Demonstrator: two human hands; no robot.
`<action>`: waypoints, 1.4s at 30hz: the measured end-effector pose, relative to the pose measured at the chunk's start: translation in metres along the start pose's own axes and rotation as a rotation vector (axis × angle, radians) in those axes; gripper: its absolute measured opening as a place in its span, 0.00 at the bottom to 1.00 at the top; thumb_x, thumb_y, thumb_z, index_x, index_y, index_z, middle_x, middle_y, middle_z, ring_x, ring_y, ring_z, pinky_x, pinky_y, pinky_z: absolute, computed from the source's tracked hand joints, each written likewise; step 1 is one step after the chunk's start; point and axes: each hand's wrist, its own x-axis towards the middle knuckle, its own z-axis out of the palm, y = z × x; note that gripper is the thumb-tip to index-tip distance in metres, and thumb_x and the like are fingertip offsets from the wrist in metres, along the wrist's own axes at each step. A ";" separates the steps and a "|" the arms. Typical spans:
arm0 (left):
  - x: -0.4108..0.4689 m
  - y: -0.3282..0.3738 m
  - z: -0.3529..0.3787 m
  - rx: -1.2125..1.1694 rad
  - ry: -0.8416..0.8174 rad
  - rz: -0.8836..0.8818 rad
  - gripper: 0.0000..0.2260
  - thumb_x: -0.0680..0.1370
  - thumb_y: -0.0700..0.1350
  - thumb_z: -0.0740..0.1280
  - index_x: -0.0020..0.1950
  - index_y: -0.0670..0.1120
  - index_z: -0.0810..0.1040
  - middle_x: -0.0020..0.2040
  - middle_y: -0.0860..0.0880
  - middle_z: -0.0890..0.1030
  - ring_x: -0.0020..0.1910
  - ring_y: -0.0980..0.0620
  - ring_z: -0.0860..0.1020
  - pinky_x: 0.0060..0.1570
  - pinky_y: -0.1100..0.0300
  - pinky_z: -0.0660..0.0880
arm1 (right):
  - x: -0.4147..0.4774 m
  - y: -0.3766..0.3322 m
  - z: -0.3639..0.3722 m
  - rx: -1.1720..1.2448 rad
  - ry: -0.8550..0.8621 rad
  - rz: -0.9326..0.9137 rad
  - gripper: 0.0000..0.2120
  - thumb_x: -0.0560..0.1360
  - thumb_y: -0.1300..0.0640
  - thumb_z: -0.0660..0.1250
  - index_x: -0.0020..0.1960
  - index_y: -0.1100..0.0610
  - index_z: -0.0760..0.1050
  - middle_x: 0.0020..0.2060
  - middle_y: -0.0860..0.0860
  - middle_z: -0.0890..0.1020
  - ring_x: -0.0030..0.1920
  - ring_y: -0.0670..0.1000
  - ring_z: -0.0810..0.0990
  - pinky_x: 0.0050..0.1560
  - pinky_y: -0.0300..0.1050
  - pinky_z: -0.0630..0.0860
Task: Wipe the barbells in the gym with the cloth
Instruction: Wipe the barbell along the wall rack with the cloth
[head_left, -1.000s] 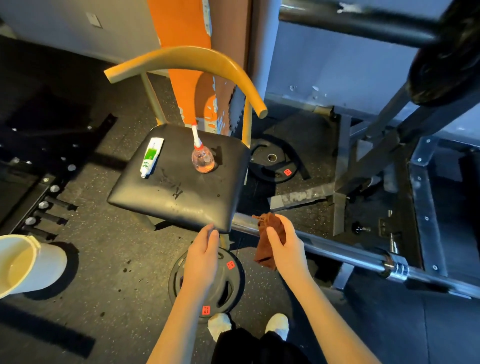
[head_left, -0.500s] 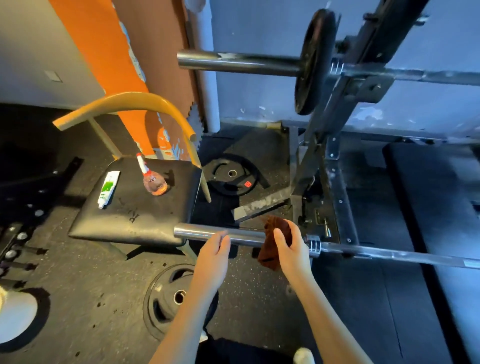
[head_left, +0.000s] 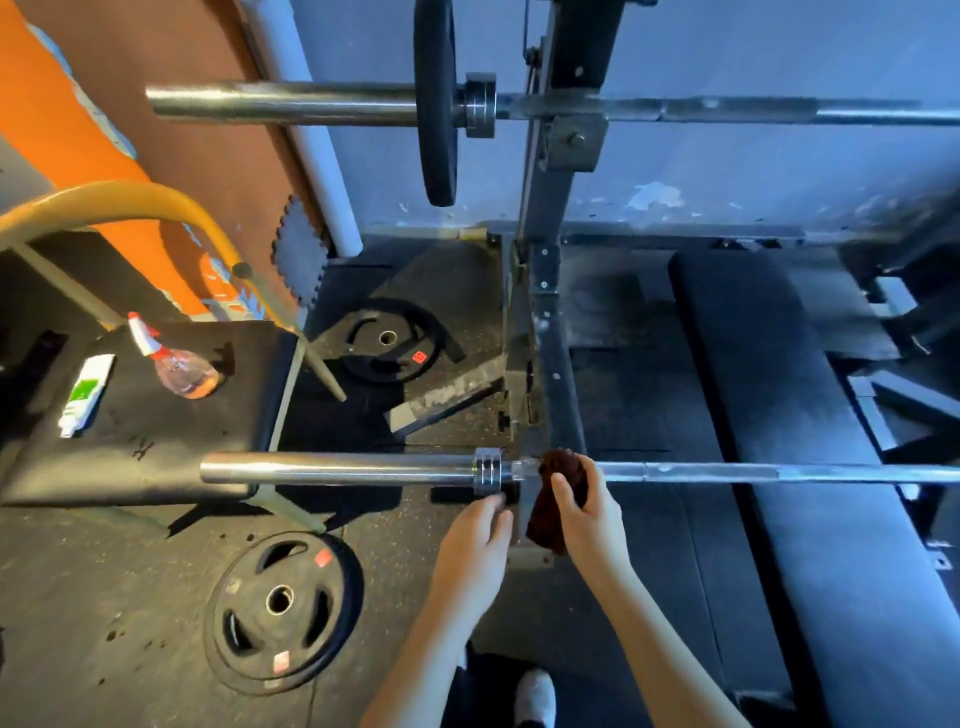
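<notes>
**Inspector:** Location of the work piece?

**Operator:** I read the lower barbell (head_left: 337, 467) lying left to right across the middle of the frame. Its thick sleeve ends at centre left, over the corner of the chair seat (head_left: 156, 467). Its thin shaft runs out of the right edge above the padded bench (head_left: 769, 415). An upper barbell (head_left: 280, 103) sits racked across the top of the frame and carries one black plate (head_left: 435, 104).

**Inspector:** Hands?

**Operator:** The right hand (head_left: 587, 514) has its fingers curled round the dark reddish-brown cloth (head_left: 563, 470). The cloth is bunched on the shaft just right of the collar (head_left: 487, 470), with the slack hanging below. The left hand (head_left: 475, 530) holds nothing, its fingers straight and the tips just under the collar. I cannot tell whether they touch it.

**Inspector:** What governs the coming move?

**Operator:** The bar's long axis. A long run of shaft lies to the right of the cloth, and the sleeve lies to its left, beyond the collar. The right hand is nearer and is on the steel. In my judgement, strokes must travel along that axis, with the left hand placed to steady the bar.

**Inspector:** Condition of the bar?

**Operator:** The sleeve is bright, glossy steel. The shaft is duller. I cannot resolve any grime.
</notes>
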 end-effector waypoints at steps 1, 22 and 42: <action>0.007 0.000 0.006 0.024 -0.014 0.007 0.17 0.84 0.51 0.57 0.72 0.50 0.70 0.67 0.55 0.74 0.65 0.57 0.72 0.64 0.64 0.67 | 0.007 0.006 -0.002 -0.001 0.013 0.019 0.22 0.81 0.49 0.62 0.73 0.49 0.64 0.64 0.53 0.76 0.61 0.54 0.77 0.58 0.58 0.79; 0.146 -0.016 0.099 0.598 -0.107 0.270 0.25 0.84 0.54 0.48 0.80 0.48 0.52 0.80 0.52 0.50 0.79 0.53 0.44 0.75 0.56 0.39 | 0.135 0.103 -0.063 -0.437 0.102 -0.201 0.21 0.80 0.51 0.61 0.72 0.53 0.69 0.66 0.52 0.75 0.66 0.56 0.72 0.66 0.54 0.69; 0.205 -0.015 0.128 0.827 0.061 0.188 0.30 0.81 0.57 0.42 0.74 0.44 0.68 0.73 0.45 0.69 0.73 0.45 0.66 0.71 0.48 0.63 | 0.175 0.155 -0.087 -0.741 0.042 -0.682 0.19 0.78 0.50 0.58 0.64 0.56 0.75 0.62 0.54 0.78 0.65 0.57 0.72 0.68 0.57 0.70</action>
